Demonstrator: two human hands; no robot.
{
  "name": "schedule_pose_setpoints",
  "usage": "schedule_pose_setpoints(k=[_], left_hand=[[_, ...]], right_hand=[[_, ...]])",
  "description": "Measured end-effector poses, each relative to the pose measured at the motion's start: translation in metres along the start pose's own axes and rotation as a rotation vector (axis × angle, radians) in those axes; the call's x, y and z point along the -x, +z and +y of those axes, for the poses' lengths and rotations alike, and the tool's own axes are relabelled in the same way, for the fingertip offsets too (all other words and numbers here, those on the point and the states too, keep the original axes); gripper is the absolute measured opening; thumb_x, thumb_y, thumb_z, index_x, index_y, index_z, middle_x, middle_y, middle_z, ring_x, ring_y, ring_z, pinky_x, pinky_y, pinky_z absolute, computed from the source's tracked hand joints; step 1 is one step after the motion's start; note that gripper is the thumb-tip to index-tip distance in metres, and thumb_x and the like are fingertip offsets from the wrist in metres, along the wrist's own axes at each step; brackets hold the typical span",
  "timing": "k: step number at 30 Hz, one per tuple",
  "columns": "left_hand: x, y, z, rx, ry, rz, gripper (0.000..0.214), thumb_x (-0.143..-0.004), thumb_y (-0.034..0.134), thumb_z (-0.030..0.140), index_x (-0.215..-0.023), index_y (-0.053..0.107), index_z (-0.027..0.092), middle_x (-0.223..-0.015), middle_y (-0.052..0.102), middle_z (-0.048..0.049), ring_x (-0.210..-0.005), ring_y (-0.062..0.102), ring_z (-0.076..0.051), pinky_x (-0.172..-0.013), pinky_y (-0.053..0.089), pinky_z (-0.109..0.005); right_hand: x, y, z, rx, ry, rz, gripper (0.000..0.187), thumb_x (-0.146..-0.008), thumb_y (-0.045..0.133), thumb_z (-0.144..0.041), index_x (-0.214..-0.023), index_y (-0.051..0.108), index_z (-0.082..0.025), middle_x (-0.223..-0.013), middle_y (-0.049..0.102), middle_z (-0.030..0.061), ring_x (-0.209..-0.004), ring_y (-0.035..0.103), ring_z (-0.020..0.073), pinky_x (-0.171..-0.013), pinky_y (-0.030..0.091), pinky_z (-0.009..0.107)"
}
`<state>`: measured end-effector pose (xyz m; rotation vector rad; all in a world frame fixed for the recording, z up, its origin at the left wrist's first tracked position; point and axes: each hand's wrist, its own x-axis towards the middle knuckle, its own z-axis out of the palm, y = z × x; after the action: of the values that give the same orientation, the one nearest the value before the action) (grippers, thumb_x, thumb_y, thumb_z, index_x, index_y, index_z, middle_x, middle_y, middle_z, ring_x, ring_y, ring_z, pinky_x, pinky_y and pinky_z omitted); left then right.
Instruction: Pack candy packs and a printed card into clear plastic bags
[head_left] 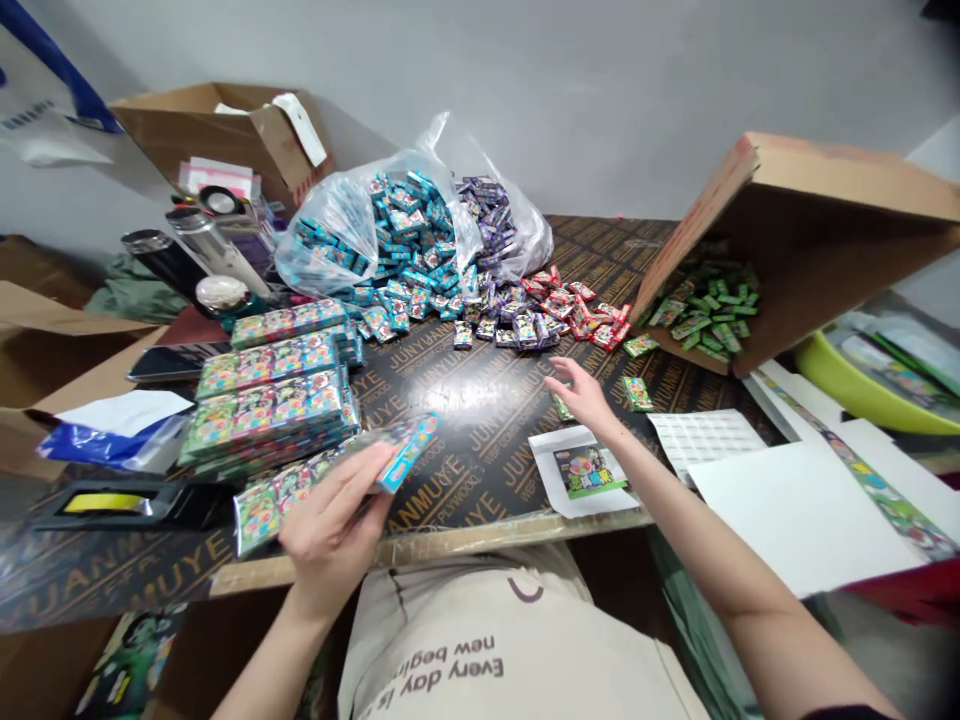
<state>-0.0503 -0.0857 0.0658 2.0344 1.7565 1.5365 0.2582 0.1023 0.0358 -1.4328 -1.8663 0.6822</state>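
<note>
My left hand (334,530) grips a long bundle of colourful printed packets (300,490) near the front edge of the black printed plywood board (480,440). Beside it lie several shrink-wrapped stacks of similar packets (266,420). My right hand (589,395) is open, fingers spread just above the board, between two small green packets (637,393) (561,407). Loose blue packets (405,240), purple packets (487,230) and red packets (574,310) are heaped at the back, partly inside a clear plastic bag (337,230). Green packets (705,305) lie under a tipped cardboard box (795,200).
A white sheet with a printed packet (583,472) lies by my right forearm, and a label sheet (705,440) sits to its right. A tape dispenser (127,505), a phone (176,360), open cartons (217,135) and a yellow-green basin (862,380) surround the board.
</note>
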Motion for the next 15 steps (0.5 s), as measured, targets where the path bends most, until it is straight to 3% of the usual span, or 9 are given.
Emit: schedule_pose_setpoints(k=[3, 7, 11, 15], left_hand=[[0.019, -0.012, -0.041, -0.296, 0.112, -0.125, 0.041, -0.074, 0.059, 0.015, -0.114, 0.057, 0.024, -0.112, 0.062, -0.0068, -0.098, 0.059, -0.023, -0.090, 0.044, -0.040], [0.042, -0.007, -0.091, -0.468, 0.079, -0.379, 0.040, -0.080, 0.052, 0.020, -0.120, 0.051, 0.019, -0.125, 0.052, -0.0113, -0.116, 0.046, -0.029, -0.094, 0.039, -0.048], [0.046, -0.017, -0.111, -0.407, 0.008, -0.352, 0.039, -0.081, 0.048, 0.020, -0.120, 0.050, 0.024, -0.123, 0.054, -0.0085, -0.117, 0.045, -0.027, -0.096, 0.036, -0.048], [0.040, -0.008, -0.097, -0.266, -0.125, -0.209, 0.041, -0.074, 0.060, 0.026, -0.114, 0.055, 0.027, -0.120, 0.056, -0.0076, -0.114, 0.046, -0.030, -0.098, 0.032, -0.051]], right_hand=[[0.014, -0.022, 0.046, 0.191, 0.053, -0.078, 0.039, -0.070, 0.059, -0.040, -0.102, 0.058, -0.018, -0.104, 0.060, 0.0095, -0.095, 0.056, 0.0232, -0.082, 0.044, 0.037], [0.041, -0.047, 0.099, 0.290, 0.102, -0.185, 0.038, -0.064, 0.062, -0.043, -0.093, 0.061, -0.018, -0.095, 0.064, 0.0091, -0.088, 0.059, 0.0242, -0.079, 0.045, 0.036], [0.054, -0.053, 0.132, 0.323, 0.036, -0.145, 0.045, -0.062, 0.062, -0.039, -0.101, 0.060, -0.017, -0.100, 0.061, 0.0116, -0.092, 0.056, 0.0281, -0.082, 0.043, 0.042], [0.064, -0.039, 0.117, 0.211, 0.013, -0.081, 0.041, -0.067, 0.056, -0.026, -0.107, 0.060, -0.018, -0.105, 0.057, 0.0109, -0.095, 0.054, 0.0240, -0.086, 0.041, 0.039]])
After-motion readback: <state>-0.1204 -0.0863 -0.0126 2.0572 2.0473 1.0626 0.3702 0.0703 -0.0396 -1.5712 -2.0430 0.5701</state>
